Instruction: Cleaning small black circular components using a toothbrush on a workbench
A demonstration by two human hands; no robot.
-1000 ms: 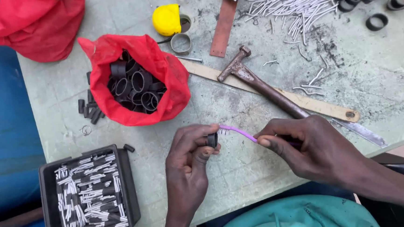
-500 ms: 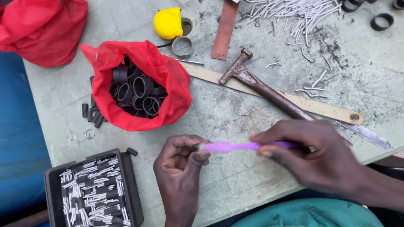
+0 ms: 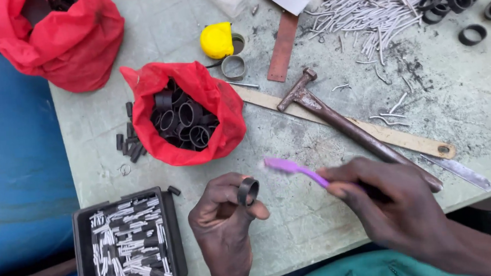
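Left hand (image 3: 223,224) pinches one black ring (image 3: 247,191) between thumb and fingertips, fingers curled tight on it, over the table's (image 3: 460,113) near edge. Right hand (image 3: 397,208) is closed around a purple brush (image 3: 293,168), its head just beside the ring, not touching it. Two red bags here: the nearer bag (image 3: 184,116), mid-table, gapes open and is packed with black rings, too many to count. The far bag (image 3: 58,41), at the table's far left corner, shows dark contents I can't make out. One black tray (image 3: 128,248) at the near left corner, full of short pale pins. Loose stuff: one rusty hammer (image 3: 347,127) lying across one long flat strip (image 3: 364,128), a heap of pins (image 3: 374,11) at the far edge, around six loose rings (image 3: 461,0) at the far right corner, one yellow tape (image 3: 217,40).
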